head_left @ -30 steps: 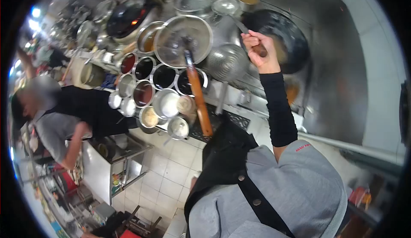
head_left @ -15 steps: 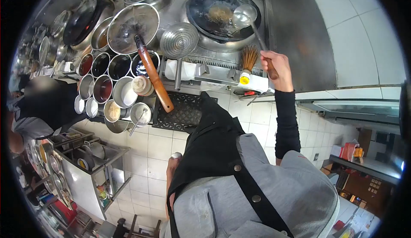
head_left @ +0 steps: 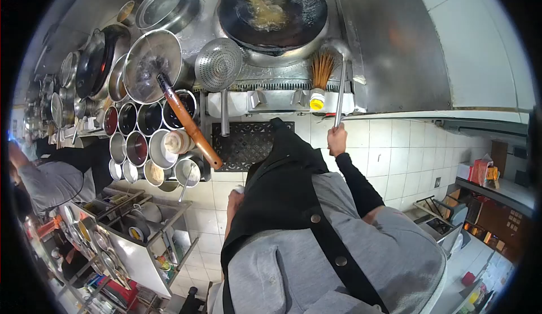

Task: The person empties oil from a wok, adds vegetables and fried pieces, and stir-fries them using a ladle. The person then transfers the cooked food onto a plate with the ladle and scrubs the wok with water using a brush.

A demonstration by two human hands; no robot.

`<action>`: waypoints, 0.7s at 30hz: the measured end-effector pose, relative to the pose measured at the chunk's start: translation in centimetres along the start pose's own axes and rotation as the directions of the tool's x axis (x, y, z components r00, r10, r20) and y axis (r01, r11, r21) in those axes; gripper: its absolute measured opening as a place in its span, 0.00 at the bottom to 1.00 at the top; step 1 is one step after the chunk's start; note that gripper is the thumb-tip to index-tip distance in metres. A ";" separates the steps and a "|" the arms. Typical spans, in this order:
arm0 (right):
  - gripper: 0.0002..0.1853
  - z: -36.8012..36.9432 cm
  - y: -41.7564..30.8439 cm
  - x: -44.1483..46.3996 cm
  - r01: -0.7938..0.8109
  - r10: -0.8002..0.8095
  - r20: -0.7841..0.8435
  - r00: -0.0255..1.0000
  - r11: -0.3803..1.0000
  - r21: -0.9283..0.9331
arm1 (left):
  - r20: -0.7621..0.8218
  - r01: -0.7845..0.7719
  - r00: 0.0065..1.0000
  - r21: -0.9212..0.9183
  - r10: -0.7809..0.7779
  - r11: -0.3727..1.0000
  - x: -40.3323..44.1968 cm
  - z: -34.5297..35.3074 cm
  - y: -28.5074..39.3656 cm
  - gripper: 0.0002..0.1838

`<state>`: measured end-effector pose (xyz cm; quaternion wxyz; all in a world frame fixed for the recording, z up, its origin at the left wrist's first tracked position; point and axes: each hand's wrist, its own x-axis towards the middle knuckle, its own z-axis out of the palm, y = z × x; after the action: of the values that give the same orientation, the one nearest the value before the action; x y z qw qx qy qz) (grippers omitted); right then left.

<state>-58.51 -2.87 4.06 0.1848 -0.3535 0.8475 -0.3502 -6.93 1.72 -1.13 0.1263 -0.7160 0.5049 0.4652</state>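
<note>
My right hand (head_left: 337, 139) is closed round the handle end of a metal ladle (head_left: 341, 88), whose bowl rests on the stove edge right of a bamboo brush (head_left: 322, 72). A black wok (head_left: 272, 18) with cloudy, brownish liquid in it sits on the burner above. Low beside the apron, my left hand (head_left: 235, 200) is closed on something small and white, perhaps a cloth. Left of the wok lie a perforated skimmer (head_left: 219, 64) and a round strainer with a wooden handle (head_left: 189, 123).
Several metal pots of sauces and powders (head_left: 137, 147) stand at the left. A second wok (head_left: 92, 64) is at the upper left. A co-worker's grey sleeve (head_left: 56, 187) shows at the far left. A wheeled-looking metal rack (head_left: 135, 252) stands below. A black mat (head_left: 248, 145) lies on the floor.
The ladle has left the wok and come down to the stove edge. My right hand has moved down and nearer my body. The view has shifted, with the co-worker still at the left.
</note>
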 end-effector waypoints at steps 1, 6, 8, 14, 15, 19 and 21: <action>0.11 1.5 1.8 -0.2 -0.019 0.018 -0.022 1.000 0.999 -0.050 | -0.025 0.006 1.000 -0.005 -0.006 1.000 0.3 -0.9 1.4 0.22; 0.23 0.1 -4.3 1.5 0.079 -0.108 -0.050 0.993 0.915 -0.397 | -0.130 0.045 0.990 0.000 -0.045 0.999 -2.0 -6.1 10.1 0.27; 0.29 -2.2 -10.6 4.1 0.067 -0.078 -0.035 0.996 0.966 -0.248 | -0.154 0.039 0.987 -0.014 -0.041 0.999 -2.2 -6.3 11.2 0.26; 0.39 2.6 -11.0 11.3 -0.185 0.194 0.139 0.971 0.980 -0.074 | -0.283 0.075 0.956 -0.006 -0.074 0.997 -2.1 -7.8 13.3 0.27; 0.40 2.0 -11.9 11.6 -0.181 0.184 0.163 0.969 0.983 -0.032 | -0.312 0.083 0.947 -0.006 -0.081 0.997 -1.7 -7.7 12.5 0.27; 0.26 0.2 -4.7 12.4 -0.209 0.179 0.149 0.972 0.954 0.215 | -0.254 0.020 0.964 -0.241 -0.082 0.970 -0.2 -5.6 10.2 0.25; 0.17 -6.3 -9.4 13.3 -0.579 0.438 0.385 0.813 0.686 0.441 | -0.153 0.078 0.981 -0.243 -0.117 0.967 -0.8 -5.4 11.4 0.26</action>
<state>-66.69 -14.41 14.33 0.4714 -0.0767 0.7481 -0.4607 -13.66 -6.60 5.70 0.0207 -0.7862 0.4189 0.4538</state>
